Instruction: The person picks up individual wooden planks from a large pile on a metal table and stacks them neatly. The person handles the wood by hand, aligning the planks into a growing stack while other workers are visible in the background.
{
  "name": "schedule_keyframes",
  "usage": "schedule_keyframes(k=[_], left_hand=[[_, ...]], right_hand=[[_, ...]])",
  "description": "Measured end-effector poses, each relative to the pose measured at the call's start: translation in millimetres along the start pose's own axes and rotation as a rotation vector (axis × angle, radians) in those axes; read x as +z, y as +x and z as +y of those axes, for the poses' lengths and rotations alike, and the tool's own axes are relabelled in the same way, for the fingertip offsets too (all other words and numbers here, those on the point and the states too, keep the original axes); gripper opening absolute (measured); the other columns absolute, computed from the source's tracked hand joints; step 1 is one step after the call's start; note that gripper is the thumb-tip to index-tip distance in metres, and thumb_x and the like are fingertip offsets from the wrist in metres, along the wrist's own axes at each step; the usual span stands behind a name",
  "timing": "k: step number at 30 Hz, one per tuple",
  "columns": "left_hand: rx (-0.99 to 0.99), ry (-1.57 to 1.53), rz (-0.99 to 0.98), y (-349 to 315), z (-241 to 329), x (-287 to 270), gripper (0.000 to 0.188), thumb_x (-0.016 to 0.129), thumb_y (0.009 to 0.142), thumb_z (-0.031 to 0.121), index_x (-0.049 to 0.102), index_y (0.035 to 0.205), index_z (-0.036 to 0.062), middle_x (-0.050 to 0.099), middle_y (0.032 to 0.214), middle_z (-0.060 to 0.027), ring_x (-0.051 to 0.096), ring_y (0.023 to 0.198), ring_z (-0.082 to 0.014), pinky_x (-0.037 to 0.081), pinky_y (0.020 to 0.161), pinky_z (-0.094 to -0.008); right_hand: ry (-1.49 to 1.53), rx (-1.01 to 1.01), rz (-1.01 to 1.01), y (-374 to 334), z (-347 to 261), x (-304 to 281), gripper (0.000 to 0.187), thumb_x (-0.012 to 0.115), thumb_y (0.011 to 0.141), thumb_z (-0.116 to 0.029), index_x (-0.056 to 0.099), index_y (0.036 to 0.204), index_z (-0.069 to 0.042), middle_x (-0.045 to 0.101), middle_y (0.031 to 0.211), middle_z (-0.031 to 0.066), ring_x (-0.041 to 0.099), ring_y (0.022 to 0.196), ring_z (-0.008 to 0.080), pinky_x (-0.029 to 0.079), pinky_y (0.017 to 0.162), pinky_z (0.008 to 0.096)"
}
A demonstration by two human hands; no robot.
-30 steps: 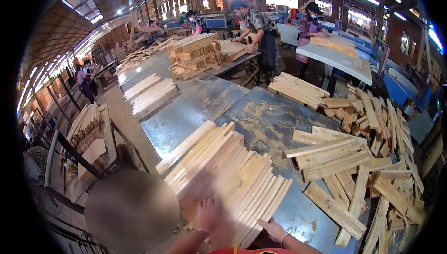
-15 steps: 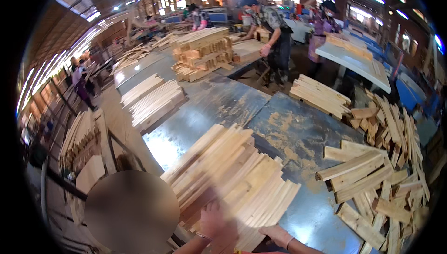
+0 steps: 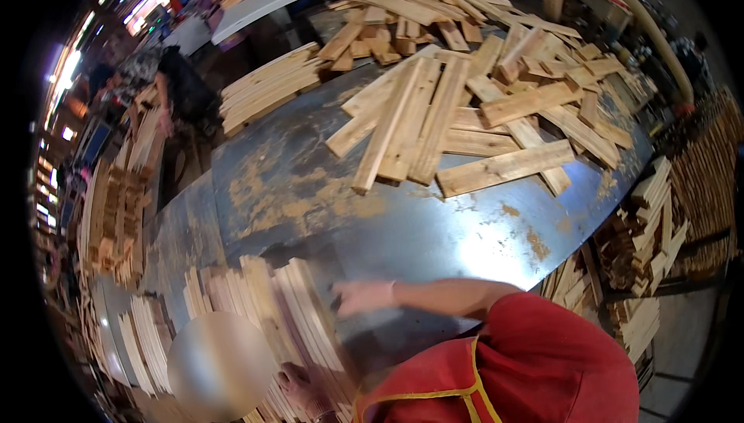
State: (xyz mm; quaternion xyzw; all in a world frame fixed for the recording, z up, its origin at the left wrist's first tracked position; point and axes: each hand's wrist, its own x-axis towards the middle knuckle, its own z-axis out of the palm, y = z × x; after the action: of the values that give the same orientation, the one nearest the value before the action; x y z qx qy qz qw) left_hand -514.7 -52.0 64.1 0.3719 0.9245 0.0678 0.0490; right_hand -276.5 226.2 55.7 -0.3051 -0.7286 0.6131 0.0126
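Note:
A row of light wooden boards (image 3: 260,283) lies side by side on the dark metal table (image 3: 418,245) at the lower left. My left hand (image 3: 301,388) lies on the near part of these boards with its fingers apart, not wrapped round any board. My right hand (image 3: 364,297) stretches leftward over the table, just beside the right edge of the row. Its fingers look extended and slightly blurred, with nothing visible in them. My right arm crosses the metal in a red sleeve (image 3: 542,353). A blurred round patch hides part of the row.
A jumbled pile of loose boards (image 3: 511,105) covers the table's far right. A neat board stack (image 3: 267,86) sits at the far edge. A person (image 3: 155,82) works at the left beside stacked wood pieces (image 3: 116,221). More wood (image 3: 651,214) stands off the right edge.
My view has swung to the right, so the loose pile now fills the upper middle. My right hand has come off the boards' near end; my left hand is still on the boards.

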Motion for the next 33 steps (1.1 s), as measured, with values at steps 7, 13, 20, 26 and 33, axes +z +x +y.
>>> schedule_keyframes(k=[7,13,20,26,33], left_hand=[[0.07,0.062,0.013,-24.4,88.0,-28.6,0.08,0.078,0.086,0.032,0.051,0.152,-0.004,0.049,0.156,-0.0312,0.049,0.145,-0.045,0.044,0.119,-0.049],[0.723,-0.003,0.007,-52.7,282.3,17.9,0.091,0.094,0.067,0.039,0.058,0.142,0.0013,0.059,0.137,-0.0258,0.057,0.126,-0.0472,0.048,0.108,-0.0502],[0.752,0.059,-0.342,-45.7,321.4,63.2,0.079,0.092,0.072,0.044,0.064,0.134,0.0027,0.067,0.119,-0.0064,0.065,0.109,-0.029,0.051,0.099,-0.0436],[-0.134,-1.356,-1.169,-58.7,223.4,66.7,0.066,0.081,0.093,0.047,0.063,0.136,0.0011,0.072,0.115,-0.0088,0.07,0.101,-0.0202,0.058,0.09,-0.0346],[-0.347,-1.589,-1.002,-98.8,165.9,42.6,0.06,0.065,0.103,0.05,0.064,0.136,-0.0001,0.073,0.115,-0.012,0.071,0.102,-0.0215,0.058,0.093,-0.0362]], right_hand=[[-1.255,0.052,0.637,-181.6,148.5,-273.9,0.079,0.083,0.076,-0.023,0.054,0.148,-0.01,0.073,0.114,0.02,0.071,0.112,0.0398,0.054,0.091,0.053],[-0.985,-0.048,0.029,-177.7,117.4,-200.6,0.083,0.084,0.081,-0.036,0.049,0.152,-0.01,0.063,0.136,0.0199,0.06,0.128,0.0382,0.046,0.109,0.0523],[-0.29,-0.158,0.316,-212.8,70.7,-170.1,0.071,0.075,0.092,-0.032,0.052,0.151,-0.001,0.065,0.134,0.0209,0.06,0.129,0.0375,0.045,0.116,0.0459],[0.725,0.036,0.875,-243.8,129.2,-158.1,0.07,0.076,0.099,-0.018,0.046,0.157,0.008,0.069,0.112,0.0049,0.063,0.1,0.0142,0.052,0.095,0.0285],[0.769,0.16,0.089,-143.6,51.4,-36.4,0.08,0.071,0.1,-0.039,0.041,0.158,0.007,0.067,0.114,0.0065,0.06,0.097,0.0134,0.053,0.088,0.0292]])
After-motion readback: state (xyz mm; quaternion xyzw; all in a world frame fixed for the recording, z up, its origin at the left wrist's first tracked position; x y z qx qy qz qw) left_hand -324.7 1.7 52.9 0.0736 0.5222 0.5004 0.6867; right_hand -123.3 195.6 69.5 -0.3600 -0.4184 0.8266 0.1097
